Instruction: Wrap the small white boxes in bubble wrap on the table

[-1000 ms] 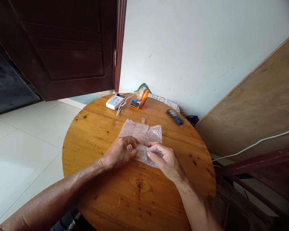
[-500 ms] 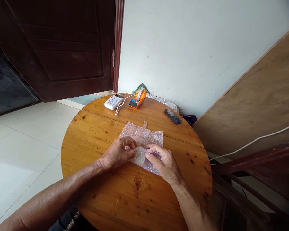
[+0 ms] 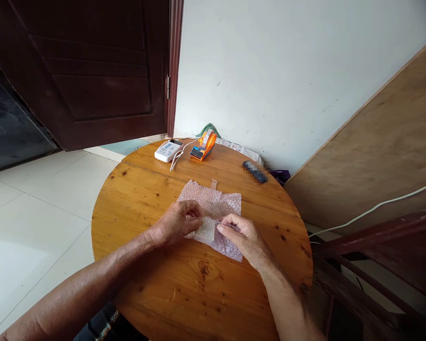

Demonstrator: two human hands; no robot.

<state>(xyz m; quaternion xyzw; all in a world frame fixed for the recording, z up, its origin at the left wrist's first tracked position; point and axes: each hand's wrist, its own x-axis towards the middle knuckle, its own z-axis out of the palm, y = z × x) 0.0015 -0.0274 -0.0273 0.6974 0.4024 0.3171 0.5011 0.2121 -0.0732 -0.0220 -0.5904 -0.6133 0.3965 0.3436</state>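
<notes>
Your left hand [image 3: 179, 222] is curled, thumb and fingers pinched on the bubble wrap [image 3: 218, 202] at the left edge of the small white packet [image 3: 206, 228]. Your right hand [image 3: 240, 233] pinches the wrap at the packet's right edge, near the middle of the round table [image 3: 142, 189]. Bare wood lies open on both sides and toward the near rim, while the tape dispenser [image 3: 204, 145] and white device [image 3: 167, 150] sit well apart at the far edge.
</notes>
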